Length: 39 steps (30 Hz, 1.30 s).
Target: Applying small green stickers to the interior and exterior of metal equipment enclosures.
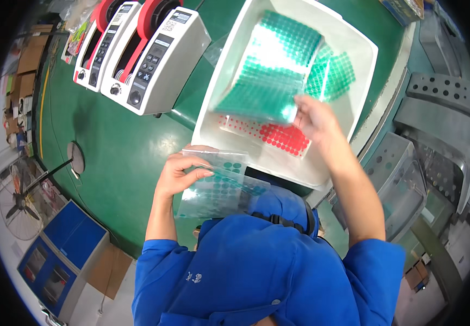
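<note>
A clear plastic sleeve with green dots showing through it is pinched between the thumb and fingers of my left hand, just in front of my body. My right hand reaches into a white plastic bin and grips the near right corner of a shiny sheet of green dot stickers. Beneath that lies a sheet of red dot stickers, partly covered. Another green dot sheet rests farther right in the bin. How many layers are in my right fingers cannot be seen.
Two white tape dispensers with red rolls stand on the green table left of the bin. Grey metal chairs are at the right. A floor fan and a blue-topped cabinet are at the far left.
</note>
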Tool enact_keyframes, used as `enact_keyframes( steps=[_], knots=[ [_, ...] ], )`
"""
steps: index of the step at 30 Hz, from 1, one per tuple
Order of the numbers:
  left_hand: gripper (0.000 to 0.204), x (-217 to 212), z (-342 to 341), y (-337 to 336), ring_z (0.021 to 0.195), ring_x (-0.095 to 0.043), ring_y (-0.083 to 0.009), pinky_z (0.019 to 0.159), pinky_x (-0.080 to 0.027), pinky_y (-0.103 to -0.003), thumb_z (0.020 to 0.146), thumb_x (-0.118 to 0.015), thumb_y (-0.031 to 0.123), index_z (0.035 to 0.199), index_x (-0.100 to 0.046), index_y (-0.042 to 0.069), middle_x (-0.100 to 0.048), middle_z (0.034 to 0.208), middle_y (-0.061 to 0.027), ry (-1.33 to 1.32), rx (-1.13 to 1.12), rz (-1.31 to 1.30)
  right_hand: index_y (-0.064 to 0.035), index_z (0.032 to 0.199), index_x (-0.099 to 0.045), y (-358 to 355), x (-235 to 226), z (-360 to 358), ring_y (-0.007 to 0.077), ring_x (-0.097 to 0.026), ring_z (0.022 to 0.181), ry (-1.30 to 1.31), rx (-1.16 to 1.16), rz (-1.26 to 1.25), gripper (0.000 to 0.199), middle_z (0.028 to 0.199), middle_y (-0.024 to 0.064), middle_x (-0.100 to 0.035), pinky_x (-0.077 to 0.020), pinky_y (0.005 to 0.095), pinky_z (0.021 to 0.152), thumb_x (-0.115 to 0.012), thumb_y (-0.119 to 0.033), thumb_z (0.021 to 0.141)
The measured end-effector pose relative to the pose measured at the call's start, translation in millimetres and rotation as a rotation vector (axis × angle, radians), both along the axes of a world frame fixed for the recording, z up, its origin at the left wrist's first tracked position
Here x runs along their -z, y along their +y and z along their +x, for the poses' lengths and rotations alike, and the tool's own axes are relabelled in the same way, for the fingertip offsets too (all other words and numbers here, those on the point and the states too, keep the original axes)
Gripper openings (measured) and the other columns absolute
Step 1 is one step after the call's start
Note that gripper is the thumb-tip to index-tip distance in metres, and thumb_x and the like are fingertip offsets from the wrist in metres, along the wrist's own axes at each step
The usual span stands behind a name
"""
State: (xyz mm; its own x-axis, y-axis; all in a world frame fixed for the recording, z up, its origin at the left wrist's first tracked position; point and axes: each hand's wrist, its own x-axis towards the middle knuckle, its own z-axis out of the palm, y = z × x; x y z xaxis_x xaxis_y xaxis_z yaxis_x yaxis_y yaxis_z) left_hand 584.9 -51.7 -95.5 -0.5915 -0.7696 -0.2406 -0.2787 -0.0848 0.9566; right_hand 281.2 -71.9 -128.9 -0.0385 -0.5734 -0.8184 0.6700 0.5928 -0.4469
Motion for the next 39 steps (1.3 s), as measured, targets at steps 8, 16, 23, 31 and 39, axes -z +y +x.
enact_keyframes(
  steps=[8,16,23,31,39],
  knots=[
    [0.012,4.2,-5.6,-0.4,0.091,-0.059,-0.0256,0.078,-0.042,-0.034,0.064,-0.069,0.005,0.073,-0.063,0.001,-0.062,0.097,-0.0176,0.068,-0.007,-0.038,0.0233,0.105,-0.024,-52.3,-18.4,-17.8,0.0349,-0.052,0.095,-0.223,0.259,0.071,0.038,0.104,0.031,-0.039,-0.0534,0.0316,0.079,-0.039,-0.005,0.085],
    [0.011,0.0,-10.3,-3.0,0.093,-0.06,-0.0258,0.083,-0.039,-0.034,0.064,-0.07,0.007,0.071,-0.063,0.002,-0.065,0.075,-0.0103,0.001,-0.011,-0.019,0.0204,0.109,-0.019,-74.2,-28.0,-33.7,0.0375,-0.05,0.096,-0.461,0.373,0.192,0.041,0.106,0.0323,-0.037,-0.0549,0.0321,0.075,-0.042,0.002,0.081],
    [0.011,-27.8,-29.9,-32.7,0.08,-0.06,-0.0238,0.078,-0.04,-0.034,0.066,-0.069,0.008,0.073,-0.063,0.003,-0.063,0.075,-0.0074,-0.159,0.115,-0.345,0.0186,0.102,-0.032,-66.2,-19.0,-23.3,0.0269,-0.057,0.087,-0.226,0.253,0.068,0.035,0.108,0.0309,-0.041,-0.0546,0.0276,0.072,-0.048,-0.005,0.082],
    [0.01,-9.7,-41.0,-21.4,0.075,-0.061,-0.0174,0.076,-0.042,-0.029,0.069,-0.069,0.008,0.077,-0.064,0.004,-0.065,0.077,-0.0061,-0.186,0.051,-0.01,0.0007,0.109,-0.043,-19.6,42.7,14.4,0.0231,-0.05,0.096,0.072,0.155,0.094,0.039,0.105,0.0145,-0.049,-0.0456,0.0393,0.076,-0.055,-0.007,0.073],
    [0.011,-2.1,-48.8,-31.3,0.069,-0.061,-0.0174,0.075,-0.043,-0.029,0.067,-0.07,0.007,0.075,-0.064,0.002,-0.065,0.074,-0.0068,-0.275,0.01,-0.051,0.002,0.108,-0.041,-35.8,22.6,38.5,0.0319,-0.056,0.088,0.584,-0.15,-0.274,0.042,0.1,0.021,-0.052,-0.0443,0.0424,0.075,-0.055,-0.013,0.071]
  ],
)
